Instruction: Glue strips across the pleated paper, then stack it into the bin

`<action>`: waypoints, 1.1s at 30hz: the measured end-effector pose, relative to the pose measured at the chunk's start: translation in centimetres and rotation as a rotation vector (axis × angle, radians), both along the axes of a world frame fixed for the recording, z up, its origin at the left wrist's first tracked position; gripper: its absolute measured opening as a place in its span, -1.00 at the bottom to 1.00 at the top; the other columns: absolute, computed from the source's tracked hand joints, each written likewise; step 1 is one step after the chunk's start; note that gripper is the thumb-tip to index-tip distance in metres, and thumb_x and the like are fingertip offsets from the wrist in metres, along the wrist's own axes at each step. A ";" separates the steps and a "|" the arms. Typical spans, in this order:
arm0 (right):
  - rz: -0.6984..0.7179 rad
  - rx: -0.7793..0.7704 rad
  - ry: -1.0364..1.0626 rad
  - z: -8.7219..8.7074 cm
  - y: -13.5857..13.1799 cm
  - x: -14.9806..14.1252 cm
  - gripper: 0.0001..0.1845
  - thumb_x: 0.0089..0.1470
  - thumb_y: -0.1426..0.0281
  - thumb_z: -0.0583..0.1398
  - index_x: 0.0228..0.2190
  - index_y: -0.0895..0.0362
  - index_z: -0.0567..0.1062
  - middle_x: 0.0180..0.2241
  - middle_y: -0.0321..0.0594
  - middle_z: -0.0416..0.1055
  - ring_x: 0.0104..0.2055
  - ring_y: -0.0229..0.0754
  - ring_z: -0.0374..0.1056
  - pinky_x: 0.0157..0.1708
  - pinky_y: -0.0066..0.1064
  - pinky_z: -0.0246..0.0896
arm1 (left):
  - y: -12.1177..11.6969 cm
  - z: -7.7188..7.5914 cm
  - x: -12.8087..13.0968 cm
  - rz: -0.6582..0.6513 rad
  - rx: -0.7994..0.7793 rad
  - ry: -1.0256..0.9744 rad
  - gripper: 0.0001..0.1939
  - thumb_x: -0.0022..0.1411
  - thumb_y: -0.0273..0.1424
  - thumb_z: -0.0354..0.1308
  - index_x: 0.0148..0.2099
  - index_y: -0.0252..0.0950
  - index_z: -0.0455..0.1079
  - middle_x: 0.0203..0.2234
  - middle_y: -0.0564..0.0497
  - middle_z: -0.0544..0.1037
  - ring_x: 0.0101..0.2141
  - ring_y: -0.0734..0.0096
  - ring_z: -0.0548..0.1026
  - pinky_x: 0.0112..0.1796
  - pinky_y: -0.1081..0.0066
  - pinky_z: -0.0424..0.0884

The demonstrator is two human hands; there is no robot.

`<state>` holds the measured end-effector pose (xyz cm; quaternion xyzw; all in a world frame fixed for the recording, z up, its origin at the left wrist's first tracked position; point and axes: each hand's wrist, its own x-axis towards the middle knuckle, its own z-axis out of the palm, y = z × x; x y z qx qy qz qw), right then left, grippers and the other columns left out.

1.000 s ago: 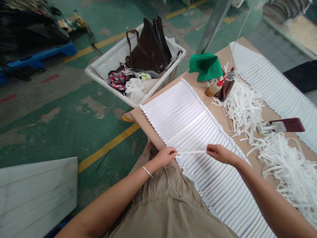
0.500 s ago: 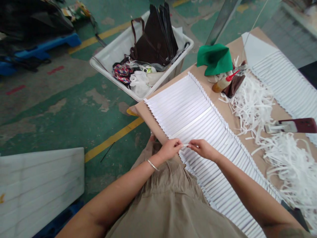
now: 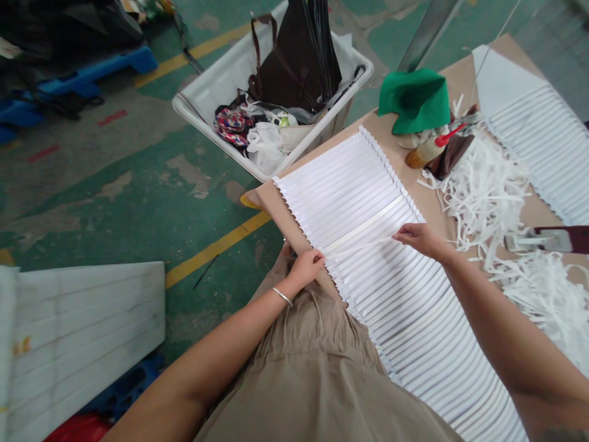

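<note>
A thin white strip (image 3: 361,245) is stretched between my two hands, across a long row of overlapping white pieces (image 3: 350,184) on the table. My left hand (image 3: 309,267) pinches one end at the row's near edge. Over the middle of the row, my right hand (image 3: 421,239) pinches the other end, fingers closed. A slightly yellowish strip (image 3: 365,226) lies across the row just beyond the held one. To the right is a tangled heap of white strips (image 3: 483,184).
A bottle with a red nozzle (image 3: 426,152) and a green cloth-like piece (image 3: 414,101) are at the table's far side. A stapler-like tool (image 3: 543,239) lies right. Beyond the table stands a white bin (image 3: 207,132) with dark bags. Another white row (image 3: 529,129) lies far right.
My hands were close together at the near edge. My right hand has moved right and away, drawing the strip out straight, while my left has shifted slightly left.
</note>
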<state>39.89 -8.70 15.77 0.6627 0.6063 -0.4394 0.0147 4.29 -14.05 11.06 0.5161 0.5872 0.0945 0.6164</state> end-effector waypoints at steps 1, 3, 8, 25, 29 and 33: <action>0.005 0.007 -0.009 -0.2 0.5 0.6 -0.57 0.04 0.00 0.17 -0.46 0.12 0.51 -0.54 -0.25 0.46 -0.45 -0.20 0.35 -0.41 -0.40 0.20 | 0.2 -0.2 0.2 0.006 0.006 0.014 -0.85 0.19 -0.42 0.09 -0.42 -0.33 0.38 -0.61 0.09 0.42 -0.56 0.49 0.35 -0.49 0.49 0.22; 0.011 0.030 -0.012 -0.5 1.3 1.6 -0.58 0.04 0.01 0.16 -0.44 0.12 0.51 -0.52 -0.23 0.47 -0.44 -0.19 0.35 -0.41 -0.40 0.19 | 0.5 -0.5 0.5 0.026 0.004 0.065 -0.86 0.19 -0.43 0.10 -0.43 -0.32 0.37 -0.60 0.08 0.44 -0.54 0.49 0.36 -0.47 0.49 0.23; -0.043 0.082 -0.101 -0.9 2.9 3.3 -0.57 0.01 0.01 0.19 -0.42 0.14 0.52 -0.54 -0.24 0.46 -0.50 -0.23 0.30 -0.48 -0.42 0.12 | 0.8 -1.1 1.4 0.051 -0.060 0.102 -0.85 0.23 -0.44 0.04 -0.39 -0.32 0.35 -0.57 0.06 0.47 -0.58 0.49 0.37 -0.49 0.48 0.26; -0.150 0.186 -0.214 -1.6 6.3 5.0 -0.73 0.08 0.18 0.18 -0.41 0.13 0.52 -0.53 -0.19 0.52 -0.53 -0.22 0.32 -0.49 -0.40 0.15 | 1.1 -2.3 3.2 0.156 -0.107 0.205 -0.87 0.25 -0.40 0.07 -0.36 -0.30 0.31 -0.62 0.10 0.46 -0.63 0.51 0.39 -0.52 0.49 0.24; -0.153 0.187 -0.229 -1.4 7.2 4.7 -0.79 0.11 0.25 0.18 -0.41 0.12 0.52 -0.49 -0.18 0.53 -0.48 -0.21 0.35 -0.45 -0.41 0.15 | 1.3 -2.5 3.3 0.125 -0.057 0.247 -0.85 0.25 -0.41 0.07 -0.40 -0.30 0.32 -0.61 0.08 0.47 -0.59 0.50 0.39 -0.48 0.49 0.25; -0.142 0.217 -0.277 -1.6 8.0 4.6 -0.84 0.11 0.30 0.23 -0.40 0.15 0.49 -0.49 -0.17 0.52 -0.46 -0.24 0.34 -0.45 -0.43 0.08 | 1.3 -2.7 3.3 0.108 -0.014 0.281 -0.83 0.25 -0.40 0.07 -0.41 -0.29 0.33 -0.59 0.07 0.47 -0.54 0.49 0.40 -0.46 0.48 0.24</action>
